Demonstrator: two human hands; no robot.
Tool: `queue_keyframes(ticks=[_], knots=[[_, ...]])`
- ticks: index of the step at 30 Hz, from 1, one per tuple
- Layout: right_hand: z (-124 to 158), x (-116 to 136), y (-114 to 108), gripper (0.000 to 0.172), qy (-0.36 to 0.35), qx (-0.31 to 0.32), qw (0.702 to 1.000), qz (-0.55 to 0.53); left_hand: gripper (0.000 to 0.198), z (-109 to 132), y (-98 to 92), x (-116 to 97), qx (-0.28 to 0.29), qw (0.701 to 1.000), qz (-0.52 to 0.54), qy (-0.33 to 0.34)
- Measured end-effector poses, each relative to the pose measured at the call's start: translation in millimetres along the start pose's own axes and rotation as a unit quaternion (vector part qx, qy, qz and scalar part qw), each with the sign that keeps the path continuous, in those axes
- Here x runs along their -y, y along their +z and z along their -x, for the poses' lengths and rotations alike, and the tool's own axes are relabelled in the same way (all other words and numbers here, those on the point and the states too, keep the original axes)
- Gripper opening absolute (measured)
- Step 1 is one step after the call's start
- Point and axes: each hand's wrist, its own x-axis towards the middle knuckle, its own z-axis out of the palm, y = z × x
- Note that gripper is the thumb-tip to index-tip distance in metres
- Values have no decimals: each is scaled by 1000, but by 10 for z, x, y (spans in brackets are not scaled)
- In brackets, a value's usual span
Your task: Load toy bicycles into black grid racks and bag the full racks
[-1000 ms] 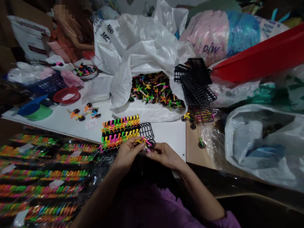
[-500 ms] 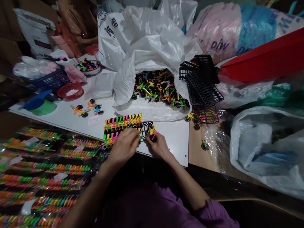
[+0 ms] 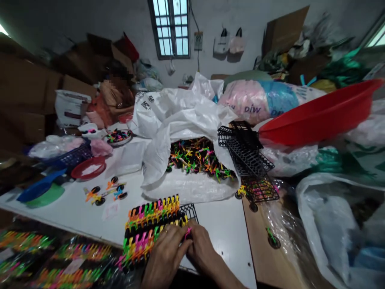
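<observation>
At the near edge of the tabletop, curled inward with the left hand, fingertips hidden, so cannot tell its grip; seemingly pinching a pink toy piece with the right hand, between both hands, beside packed toy bicycles and a black grid. Could knock neighbouring bicycles askew by pushing sideways, or drop the piece through a slack pinch. Behind, can see loose toys heaped in a white sack; leftward, coloured parts in a bowl.
</observation>
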Motion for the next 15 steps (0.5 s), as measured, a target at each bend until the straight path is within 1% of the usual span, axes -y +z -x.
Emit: queue_keyframes(ticks=[2,3,7,10,12,14,15], knots=[[-12,-30,42,17,-20,1,999,33,21,15,58,29,-17,999,-15,28],[-17,-34,51,18,-24,12,998,50,22,21,73,40,-19,999,-22,37],[-57,8,16,17,-11,85,993,78,25,61,92,89,-25,996,-57,57],[-84,56,-25,17,-2,110,992,65,26,136,122,129,-24,993,-93,61],[-83,64,-49,15,5,115,992,49,26,187,121,136,-7,994,-100,50],[-88,30,-96,12,14,133,991,20,25,185,52,119,13,995,-88,47],[-107,-6,-139,11,17,160,987,-4,24,144,-15,104,22,995,-78,50]])
